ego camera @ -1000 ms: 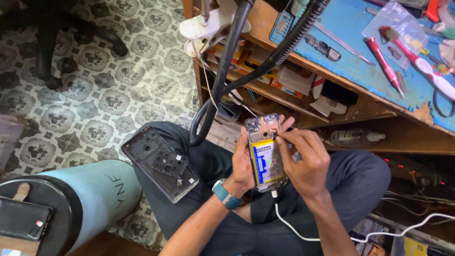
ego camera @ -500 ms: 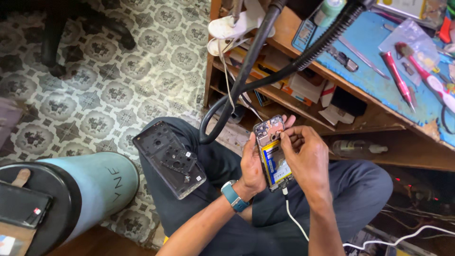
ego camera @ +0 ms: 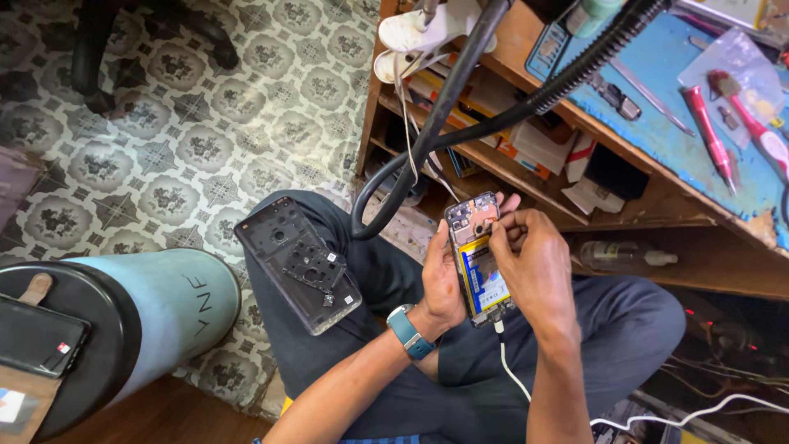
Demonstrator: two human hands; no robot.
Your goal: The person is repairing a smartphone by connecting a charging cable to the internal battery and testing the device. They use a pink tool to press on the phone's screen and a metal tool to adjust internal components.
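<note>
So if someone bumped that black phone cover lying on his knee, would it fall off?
Probably. The black phone cover looks thin and light, and it lies loose on the sloping thigh, touched by neither hand. It seems stiff plastic, so it would likely slide off whole rather than bend.

Patterned tile floor (ego camera: 214, 140); a wooden workbench (ego camera: 657, 214) with a blue mat (ego camera: 657, 123) along its top edge, shelves beneath.

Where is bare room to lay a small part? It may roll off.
The tiled floor left of the shelves is bare. The blue bench mat is crowded with tools, and the back cover fills the thigh.
</note>
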